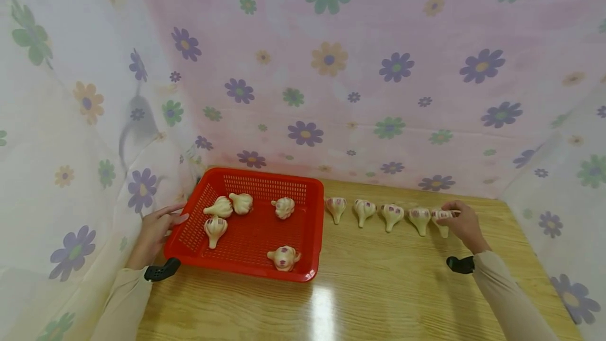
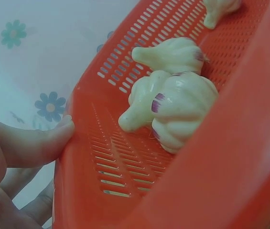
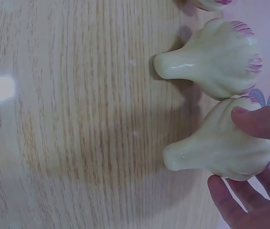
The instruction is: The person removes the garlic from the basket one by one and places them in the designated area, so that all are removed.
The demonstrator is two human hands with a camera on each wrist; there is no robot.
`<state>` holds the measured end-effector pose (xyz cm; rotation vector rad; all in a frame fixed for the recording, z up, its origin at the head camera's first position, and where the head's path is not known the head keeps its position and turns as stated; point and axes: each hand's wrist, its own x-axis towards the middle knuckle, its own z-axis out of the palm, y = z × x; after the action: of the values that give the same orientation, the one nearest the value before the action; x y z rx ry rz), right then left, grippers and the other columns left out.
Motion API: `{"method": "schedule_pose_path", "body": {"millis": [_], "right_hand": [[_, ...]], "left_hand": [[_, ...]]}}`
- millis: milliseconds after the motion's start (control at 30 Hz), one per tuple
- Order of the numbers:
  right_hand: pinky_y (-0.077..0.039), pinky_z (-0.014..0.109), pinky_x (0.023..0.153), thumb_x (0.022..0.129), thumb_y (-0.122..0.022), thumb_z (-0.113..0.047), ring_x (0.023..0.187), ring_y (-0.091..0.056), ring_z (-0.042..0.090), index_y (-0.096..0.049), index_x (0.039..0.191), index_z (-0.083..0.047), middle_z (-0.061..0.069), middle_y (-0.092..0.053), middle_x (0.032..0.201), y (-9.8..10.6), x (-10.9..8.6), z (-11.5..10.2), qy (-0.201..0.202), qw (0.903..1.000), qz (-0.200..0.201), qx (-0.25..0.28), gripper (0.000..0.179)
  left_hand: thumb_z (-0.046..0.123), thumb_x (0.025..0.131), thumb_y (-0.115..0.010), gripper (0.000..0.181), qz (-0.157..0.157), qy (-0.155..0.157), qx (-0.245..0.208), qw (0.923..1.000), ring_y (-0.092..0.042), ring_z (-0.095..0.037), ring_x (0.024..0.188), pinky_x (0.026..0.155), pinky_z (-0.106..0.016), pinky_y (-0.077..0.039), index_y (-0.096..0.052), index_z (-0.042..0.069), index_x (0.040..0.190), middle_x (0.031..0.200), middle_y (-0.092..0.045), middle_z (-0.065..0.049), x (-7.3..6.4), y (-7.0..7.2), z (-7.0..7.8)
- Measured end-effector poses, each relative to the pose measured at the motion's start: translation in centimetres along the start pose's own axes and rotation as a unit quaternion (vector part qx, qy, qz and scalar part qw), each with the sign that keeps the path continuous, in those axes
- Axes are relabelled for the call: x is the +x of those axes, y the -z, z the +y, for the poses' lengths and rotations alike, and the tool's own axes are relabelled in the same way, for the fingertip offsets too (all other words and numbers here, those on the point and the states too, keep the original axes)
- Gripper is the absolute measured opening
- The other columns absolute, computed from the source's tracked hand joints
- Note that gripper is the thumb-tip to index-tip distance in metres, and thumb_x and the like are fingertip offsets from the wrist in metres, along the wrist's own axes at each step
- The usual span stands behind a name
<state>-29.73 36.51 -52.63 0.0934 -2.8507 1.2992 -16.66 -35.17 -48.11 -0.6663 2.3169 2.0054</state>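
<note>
My right hand (image 1: 465, 225) holds a garlic bulb (image 3: 225, 143) at the right end of a row on the table, thumb on top and fingers along its far side. The bulb's stem points toward me. Beside it, another garlic bulb (image 3: 221, 59) lies right up against it in the right wrist view. My left hand (image 1: 153, 233) grips the left rim of a red plastic basket (image 1: 246, 272), with the thumb (image 2: 53, 138) over the edge and the fingers outside. Several garlic bulbs lie in the basket, among them one (image 1: 215, 230) near its left side.
The row continues leftward with several more garlic bulbs, the nearest to the basket being one bulb (image 1: 336, 208). All lie on a wood-grain table (image 1: 379, 288). A flowered cloth (image 1: 350, 109) hangs behind and on both sides.
</note>
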Motion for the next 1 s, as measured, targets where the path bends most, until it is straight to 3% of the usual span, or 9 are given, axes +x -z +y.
{"method": "schedule_pose_path", "body": {"millis": [233, 433, 700, 1000], "right_hand": [[-0.047, 0.033, 0.062, 0.083, -0.070, -0.005, 0.092, -0.052, 0.036, -0.052, 0.109, 0.008, 0.031, -0.048, 0.117, -0.4, 0.1, 0.5, 0.002, 0.9999, 0.010, -0.012, 0.035], [-0.048, 0.032, 0.062, 0.083, -0.068, -0.003, 0.092, -0.052, 0.037, -0.051, 0.111, 0.009, 0.031, -0.048, 0.118, -0.3, 0.1, 0.5, 0.003, 0.9998, 0.011, -0.017, 0.035], [-0.047, 0.054, 0.077, 0.084, -0.062, -0.001, 0.112, -0.040, 0.054, -0.048, 0.115, 0.011, 0.037, -0.041, 0.125, -0.3, 0.2, 0.4, -0.018, 0.9998, -0.001, -0.009, 0.036], [-0.049, 0.049, 0.071, 0.085, -0.062, 0.000, 0.107, -0.044, 0.052, -0.048, 0.117, 0.013, 0.038, -0.042, 0.122, -0.3, 0.1, 0.7, -0.014, 0.9996, 0.006, -0.022, 0.036]], "left_hand": [[0.025, 0.085, -0.069, 0.047, -0.002, -0.013, -0.018, 0.9997, -0.066, -0.017, 0.080, 0.068, -0.036, -0.056, -0.060, 0.010, 0.129, 0.091, -0.069, 0.000, 1.3, 0.5, -1.5], [0.023, 0.089, -0.064, 0.060, -0.005, -0.001, 0.001, 1.0000, -0.065, -0.012, 0.080, 0.070, -0.032, -0.055, -0.043, 0.001, 0.141, 0.089, -0.067, 0.007, 0.4, 0.1, -0.2], [0.018, 0.093, -0.059, 0.057, -0.003, 0.023, -0.002, 0.9997, -0.065, -0.011, 0.079, 0.070, -0.032, -0.055, -0.039, 0.002, 0.143, 0.087, -0.067, 0.009, 0.0, -0.1, 0.3], [0.018, 0.092, -0.059, 0.057, -0.005, 0.019, -0.002, 0.9998, -0.065, -0.011, 0.078, 0.070, -0.032, -0.055, -0.038, 0.003, 0.144, 0.086, -0.067, 0.009, -0.2, -0.1, 0.4]]}}
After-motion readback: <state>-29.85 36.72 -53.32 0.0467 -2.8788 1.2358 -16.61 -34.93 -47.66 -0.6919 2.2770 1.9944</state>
